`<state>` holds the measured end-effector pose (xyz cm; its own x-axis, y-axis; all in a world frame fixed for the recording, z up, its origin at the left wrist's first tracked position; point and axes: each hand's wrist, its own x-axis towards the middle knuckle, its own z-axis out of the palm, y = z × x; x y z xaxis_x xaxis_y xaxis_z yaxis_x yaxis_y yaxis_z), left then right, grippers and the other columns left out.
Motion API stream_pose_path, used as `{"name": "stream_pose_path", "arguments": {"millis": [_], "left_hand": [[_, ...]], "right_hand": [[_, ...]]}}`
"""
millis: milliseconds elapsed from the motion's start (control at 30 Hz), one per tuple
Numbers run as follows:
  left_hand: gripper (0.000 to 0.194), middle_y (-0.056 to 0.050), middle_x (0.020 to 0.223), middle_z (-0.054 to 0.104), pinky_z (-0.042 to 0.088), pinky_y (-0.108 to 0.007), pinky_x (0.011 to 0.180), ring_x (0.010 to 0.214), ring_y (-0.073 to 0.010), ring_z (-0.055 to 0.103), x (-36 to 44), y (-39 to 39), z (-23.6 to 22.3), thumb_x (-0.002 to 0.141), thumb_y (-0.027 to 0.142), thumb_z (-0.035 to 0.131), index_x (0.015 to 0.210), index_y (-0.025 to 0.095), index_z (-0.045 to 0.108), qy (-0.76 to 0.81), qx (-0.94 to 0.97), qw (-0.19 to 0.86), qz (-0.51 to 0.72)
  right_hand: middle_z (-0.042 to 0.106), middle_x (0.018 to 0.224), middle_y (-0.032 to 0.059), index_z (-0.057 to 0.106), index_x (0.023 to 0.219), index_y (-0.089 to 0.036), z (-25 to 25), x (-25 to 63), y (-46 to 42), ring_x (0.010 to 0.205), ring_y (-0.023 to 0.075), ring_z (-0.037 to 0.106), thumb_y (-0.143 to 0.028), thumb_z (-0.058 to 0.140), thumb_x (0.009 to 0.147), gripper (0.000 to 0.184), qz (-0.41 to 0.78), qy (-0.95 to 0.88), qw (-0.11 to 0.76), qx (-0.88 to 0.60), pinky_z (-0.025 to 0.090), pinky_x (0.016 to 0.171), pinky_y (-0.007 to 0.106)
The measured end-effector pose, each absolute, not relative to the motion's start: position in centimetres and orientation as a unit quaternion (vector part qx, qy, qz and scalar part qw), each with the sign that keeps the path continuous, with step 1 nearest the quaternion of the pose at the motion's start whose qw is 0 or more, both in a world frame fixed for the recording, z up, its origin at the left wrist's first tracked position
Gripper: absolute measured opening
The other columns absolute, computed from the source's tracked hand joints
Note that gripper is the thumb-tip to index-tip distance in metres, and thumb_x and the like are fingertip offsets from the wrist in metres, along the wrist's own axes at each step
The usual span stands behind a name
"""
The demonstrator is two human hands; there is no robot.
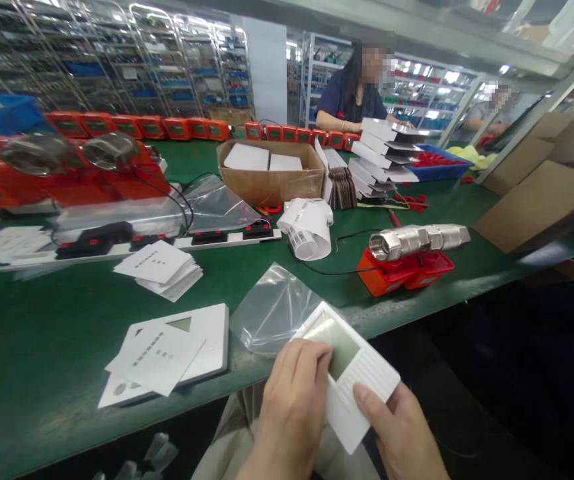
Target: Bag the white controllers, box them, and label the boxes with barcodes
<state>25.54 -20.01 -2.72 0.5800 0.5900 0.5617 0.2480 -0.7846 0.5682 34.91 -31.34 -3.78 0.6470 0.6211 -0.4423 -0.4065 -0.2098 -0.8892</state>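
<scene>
A white display unit (361, 370) with a grey-green screen and a ribbed panel is tilted above the table's front edge. My right hand (401, 427) grips its lower right end, thumb on the ribbed face. My left hand (294, 393) is closed over the unit's left side, its curled fingertips against the screen; whatever they pinch is hidden. Just behind the unit lies a clear plastic bag (277, 307). To the left, a second white unit (217, 340) rests on the table, partly covered by printed paper sheets (161, 357).
Paper booklets (167, 263) are piled behind the second unit. Red detectors with metal fittings (417, 243) lie at the right. Farther back stand a cardboard box (267, 187), a paper roll (309, 230) and orange-red detectors (131, 127). A person (351, 93) sits across the table.
</scene>
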Motion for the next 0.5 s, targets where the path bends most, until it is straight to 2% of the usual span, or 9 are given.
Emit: {"name": "stream_pose_path", "arguments": {"millis": [100,233,300,433,500], "left_hand": [[0.014,-0.002,0.077,0.057,0.050,-0.030,0.067,0.072,-0.0163,0.056,26.3,-19.7,-2.5,0.091,0.009,0.043,0.086,0.018,0.052,0.225,0.867,0.216,0.388],[0.015,-0.002,0.077,0.056,0.050,-0.030,0.066,0.072,-0.0167,0.056,26.0,-19.6,-2.6,0.092,0.010,0.041,0.086,0.019,0.051,0.210,0.876,0.219,0.375],[0.014,-0.001,0.076,0.056,0.050,-0.029,0.063,0.069,-0.0162,0.058,25.9,-19.5,-2.6,0.092,0.012,0.041,0.086,0.020,0.051,0.231,0.873,0.226,0.366],[0.014,0.000,0.074,0.058,0.050,-0.026,0.054,0.063,-0.0160,0.061,26.5,-18.7,-2.6,0.092,0.018,0.040,0.103,0.019,0.049,0.284,0.867,0.220,0.345],[0.014,0.000,0.073,0.059,0.051,-0.025,0.052,0.062,-0.0161,0.062,26.9,-18.1,-2.9,0.092,0.019,0.038,0.099,0.020,0.050,0.284,0.877,0.189,0.339]], "right_hand": [[0.073,0.100,0.0108,0.067,0.107,-0.014,-3.6,35.0,-31.2,0.095,0.0292,0.066,-0.044,0.075,0.068,0.050,0.391,-0.103,0.597,-0.692,0.050,0.085,0.038],[0.073,0.096,0.0127,0.067,0.106,-0.013,-3.2,35.5,-31.0,0.090,0.0301,0.067,-0.049,0.071,0.071,0.051,0.410,-0.086,0.626,-0.658,0.051,0.081,0.040],[0.073,0.097,0.0132,0.067,0.105,-0.012,-3.2,35.7,-31.1,0.092,0.0307,0.067,-0.047,0.072,0.069,0.051,0.412,-0.093,0.608,-0.672,0.051,0.082,0.040],[0.073,0.094,0.0135,0.068,0.101,-0.012,-4.1,35.3,-30.6,0.092,0.0321,0.068,-0.042,0.076,0.064,0.048,0.348,-0.110,0.603,-0.709,0.051,0.083,0.041],[0.074,0.091,0.0134,0.069,0.098,-0.013,-4.9,35.0,-30.1,0.089,0.0335,0.068,-0.041,0.077,0.061,0.047,0.313,-0.088,0.631,-0.704,0.053,0.079,0.040]]}}
